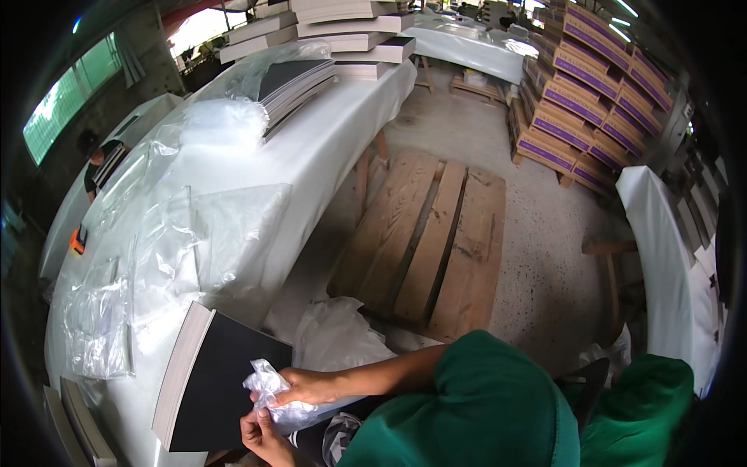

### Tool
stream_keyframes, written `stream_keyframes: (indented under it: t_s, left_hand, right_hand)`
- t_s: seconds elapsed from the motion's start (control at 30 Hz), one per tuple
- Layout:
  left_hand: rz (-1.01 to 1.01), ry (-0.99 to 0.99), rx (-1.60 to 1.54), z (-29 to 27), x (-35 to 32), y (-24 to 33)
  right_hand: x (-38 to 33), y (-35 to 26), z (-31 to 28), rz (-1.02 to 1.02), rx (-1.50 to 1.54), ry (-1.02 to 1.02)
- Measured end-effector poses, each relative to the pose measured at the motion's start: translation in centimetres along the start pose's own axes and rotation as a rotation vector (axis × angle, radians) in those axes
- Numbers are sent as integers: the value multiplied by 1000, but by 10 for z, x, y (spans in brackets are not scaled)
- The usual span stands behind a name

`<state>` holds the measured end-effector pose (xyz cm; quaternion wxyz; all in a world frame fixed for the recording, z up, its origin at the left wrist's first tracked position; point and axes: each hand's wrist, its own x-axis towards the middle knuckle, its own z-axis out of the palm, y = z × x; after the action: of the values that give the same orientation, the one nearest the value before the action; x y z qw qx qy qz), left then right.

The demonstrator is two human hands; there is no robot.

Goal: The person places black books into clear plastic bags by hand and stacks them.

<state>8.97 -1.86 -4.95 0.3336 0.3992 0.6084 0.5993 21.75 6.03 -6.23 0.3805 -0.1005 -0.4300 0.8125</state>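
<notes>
A crumpled clear plastic bag or sheet is bunched between my hands. My right hand reaches in from the right with its fingers closed round the bunched plastic. Just below it, my left hand pinches the lower part of the same plastic between thumb and fingers. Beside both hands, at the table's near end, a thick stack of black-topped boards with pale edges lies tilted. More translucent plastic hangs in folds behind my right wrist.
Flat clear plastic bags cover much of the white-sheeted table. An orange-and-black tool lies at its left edge. Board stacks stand at its far end. A wooden pallet and stacked cartons are on the right; another person is far left.
</notes>
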Motion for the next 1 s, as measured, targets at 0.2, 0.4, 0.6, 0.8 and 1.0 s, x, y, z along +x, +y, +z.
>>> stream_keyframes:
  t_s: [0.2, 0.4, 0.6, 0.8, 1.0]
  left_hand:
    - [21, -120, 76, -4, -1, 5]
    - [38, -50, 96, -14, -6, -6]
    - [415, -24, 415, -21, 13, -7]
    - [251, -102, -55, -11, 3, 26]
    - [245, -210, 61, -12, 6, 8]
  right_hand:
    - [-3, -4, -4, 50, -46, 62]
    - [2, -5, 2, 46, -167, 2]
    - [-1, -16, 11, 55, 51, -59]
    - [-1, -30, 14, 0, -257, -70]
    - [-2, -23, 13, -17, -217, -73]
